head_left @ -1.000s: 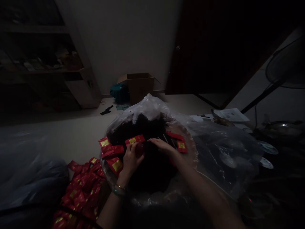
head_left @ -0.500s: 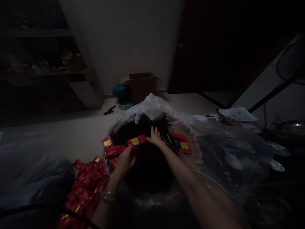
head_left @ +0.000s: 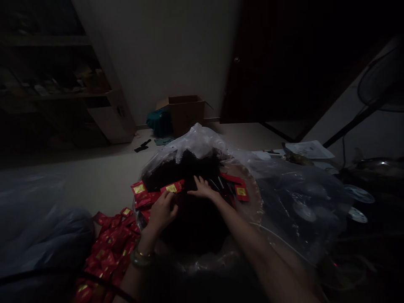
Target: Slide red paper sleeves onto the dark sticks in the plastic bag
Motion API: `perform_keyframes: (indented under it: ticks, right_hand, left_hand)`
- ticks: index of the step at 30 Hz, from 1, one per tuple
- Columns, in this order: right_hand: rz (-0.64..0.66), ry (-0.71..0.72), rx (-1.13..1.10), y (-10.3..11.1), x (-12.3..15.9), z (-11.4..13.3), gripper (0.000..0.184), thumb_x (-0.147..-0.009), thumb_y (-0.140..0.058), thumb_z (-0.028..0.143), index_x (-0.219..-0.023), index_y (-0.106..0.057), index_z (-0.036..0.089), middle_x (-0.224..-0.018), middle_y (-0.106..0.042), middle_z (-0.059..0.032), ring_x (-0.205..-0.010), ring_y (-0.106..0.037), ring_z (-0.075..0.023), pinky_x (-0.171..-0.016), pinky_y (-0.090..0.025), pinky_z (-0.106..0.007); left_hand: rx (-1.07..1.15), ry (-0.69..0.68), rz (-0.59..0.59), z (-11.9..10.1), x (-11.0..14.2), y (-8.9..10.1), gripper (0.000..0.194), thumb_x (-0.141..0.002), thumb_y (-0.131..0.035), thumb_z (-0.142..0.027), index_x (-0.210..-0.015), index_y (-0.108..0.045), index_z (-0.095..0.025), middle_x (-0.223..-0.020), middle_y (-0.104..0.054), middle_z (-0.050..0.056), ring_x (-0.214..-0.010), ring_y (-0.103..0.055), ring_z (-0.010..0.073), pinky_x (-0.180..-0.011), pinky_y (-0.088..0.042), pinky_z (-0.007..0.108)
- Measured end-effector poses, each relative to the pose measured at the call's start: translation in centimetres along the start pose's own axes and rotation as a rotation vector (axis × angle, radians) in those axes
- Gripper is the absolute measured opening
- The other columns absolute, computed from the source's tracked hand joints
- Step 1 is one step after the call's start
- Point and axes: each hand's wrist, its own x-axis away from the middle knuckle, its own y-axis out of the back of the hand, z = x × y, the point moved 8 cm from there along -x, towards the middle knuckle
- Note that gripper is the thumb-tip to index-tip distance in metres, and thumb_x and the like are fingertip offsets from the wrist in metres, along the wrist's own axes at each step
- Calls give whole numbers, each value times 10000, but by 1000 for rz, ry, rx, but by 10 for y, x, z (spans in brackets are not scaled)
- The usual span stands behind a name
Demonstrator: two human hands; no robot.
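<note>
My left hand (head_left: 162, 211) is closed with its fingertips at the lower edge of a red packet (head_left: 174, 187) that has a gold label. My right hand (head_left: 202, 188) reaches in from the right, fingers spread and empty, just beyond that packet's right end. Under both hands is a heap of dark loose material (head_left: 176, 169), perhaps tea leaves, in a round container lined with clear plastic (head_left: 202, 139). Another red packet (head_left: 138, 189) lies at the container's left rim, over more of them. On the right side sits one more red packet (head_left: 241, 192), beside thin, shiny sticks or tools (head_left: 220, 182).
Many red packets (head_left: 109, 248) are piled at the lower left. Clear plastic sheeting (head_left: 296, 198) spreads to the right, near patterned dishes (head_left: 359, 193). An open cardboard box (head_left: 187, 113) and a teal bag (head_left: 158, 123) stand by the wall. Shelves (head_left: 47, 97) rise at left.
My right hand has drawn slightly down and away from the packet's end. The packet has shifted a little left with my left hand. The view has turned slightly.
</note>
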Motion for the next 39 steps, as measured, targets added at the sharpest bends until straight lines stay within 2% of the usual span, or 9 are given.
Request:
perform_keyframes:
  ticks: [4,8,13,19,24,26,29,34,39]
  right_hand:
    - [89,211,95,-16,9,25,769,-646,-744,474,-1330,-461,265,-1362,-384,-146,-1209,-390,-362,-937,-377,-455]
    - [112,322,146,-16,27,30,622,-582,-806,298,-1167,-599,265,-1150,-546,-85,-1022,-529,-272,-864,-427,-374]
    - [71,377,-174,3,25,20,303,-651,-712,153,-951,-681,189,-960,-654,-37,-909,-594,-196,-828,-455,-309]
    - [133,121,-830,12,17,-9,311,-709,-666,249,-1017,-651,209,-906,-666,-5,-718,-598,-127,-578,-481,-219]
    - [187,4,-1287,20,19,-13,267,-838,-546,331,-1054,-598,182,-954,-669,-46,-816,-632,-147,-653,-518,-260]
    - [206,4,-1336,26,20,-10,351,-897,-438,435,-1040,-593,155,-935,-676,-78,-853,-644,-177,-694,-528,-304]
    - [228,23,-1374,38,26,-2,445,-919,-341,508,-1019,-589,152,-908,-687,-100,-865,-655,-208,-719,-535,-345]
    - [253,84,-1491,64,39,27,397,-937,-329,453,-997,-597,166,-890,-697,-82,-854,-661,-207,-746,-536,-350]
    - [174,104,-1399,74,34,48,274,-925,-420,348,-964,-625,171,-843,-689,-39,-787,-641,-154,-730,-520,-269]
  left_hand:
    - [52,-87,-39,-6,-1,-1,164,-742,-458,-89,-837,-545,-192,-1000,-532,81,-823,-565,187,-729,-493,317]
    - [130,-116,29,-4,-4,-5,210,-748,-392,-50,-790,-548,-185,-938,-545,74,-779,-569,170,-711,-492,303]
    - [175,-145,135,-7,-9,-1,179,-713,-456,-81,-791,-582,-181,-843,-562,48,-727,-564,159,-672,-475,280]
    - [185,-165,234,-2,-23,-3,202,-755,-487,-79,-815,-646,-189,-771,-620,31,-671,-578,142,-618,-454,242]
    - [76,-117,59,2,-39,1,201,-813,-523,-138,-937,-662,-213,-841,-589,31,-734,-587,150,-672,-470,257]
    - [10,-93,2,0,-44,2,185,-828,-515,-150,-931,-657,-210,-857,-554,33,-728,-572,148,-659,-468,256]
    - [-41,-112,20,-12,-48,-4,182,-846,-493,-150,-914,-650,-209,-875,-521,35,-740,-555,149,-655,-468,257]
    - [11,-149,107,-29,-56,-13,201,-853,-472,-162,-930,-651,-210,-911,-502,35,-723,-542,130,-665,-474,253]
    - [71,-178,165,-32,-65,-17,236,-826,-460,-124,-904,-667,-207,-904,-508,41,-696,-540,127,-656,-475,251]
